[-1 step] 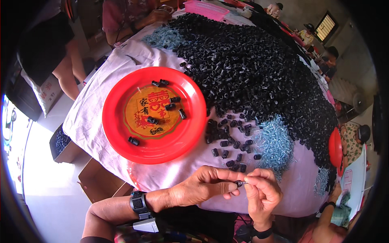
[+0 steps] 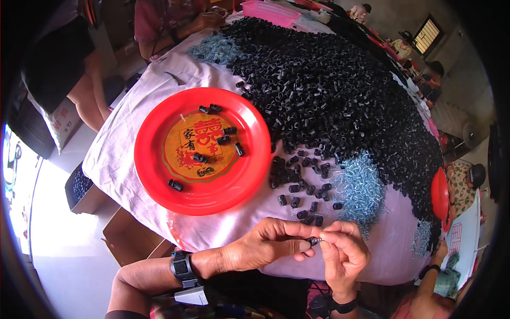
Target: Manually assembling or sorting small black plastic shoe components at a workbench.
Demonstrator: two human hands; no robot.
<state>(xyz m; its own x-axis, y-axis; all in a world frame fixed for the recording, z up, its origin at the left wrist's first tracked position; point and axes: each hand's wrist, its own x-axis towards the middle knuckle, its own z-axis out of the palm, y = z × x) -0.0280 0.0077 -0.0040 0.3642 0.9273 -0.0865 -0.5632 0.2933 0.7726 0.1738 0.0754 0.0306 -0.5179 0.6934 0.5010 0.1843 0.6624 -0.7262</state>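
My left hand pinches a small black plastic part between thumb and forefinger. Against it, the fingertips of my right hand are closed on a tiny coiled piece that looks like a metal spring; the fingers hide much of both pieces. Just beyond my hands lie several loose black barrel-shaped parts and a heap of small silvery-blue springs. Left of these stands a round red plate with several finished-looking black pieces scattered on it.
A big mound of black plastic parts covers much of the cloth-covered table. A second spring heap and a pink basket are at the far side. Open cardboard boxes stand at left. Other people sit around the table.
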